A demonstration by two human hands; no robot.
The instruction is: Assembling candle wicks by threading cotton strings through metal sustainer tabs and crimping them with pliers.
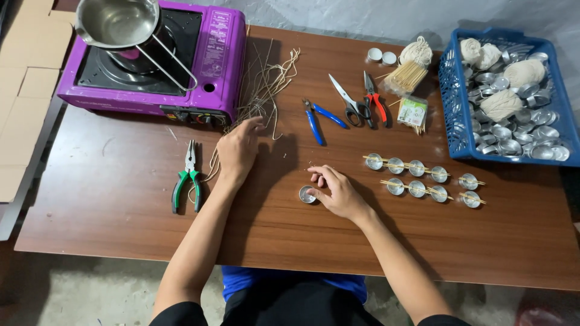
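Note:
My left hand (238, 148) reaches forward onto a loose bundle of pale wick strands (263, 90) spread on the brown table (121, 199), fingertips touching the strands. My right hand (338, 190) rests on the table with its fingers pinching the rim of a small round metal cup (307, 194). To the right lie two rows of similar metal cups (417, 178), each row with thin wooden sticks laid across the tops.
A purple portable stove (199, 66) with a steel pot (118, 23) stands at the back left. Green-handled pliers (187, 178), blue cutters (317, 118), scissors (350, 102) and red pliers (374, 99) lie about. A blue basket (450, 102) of cups and string balls sits right.

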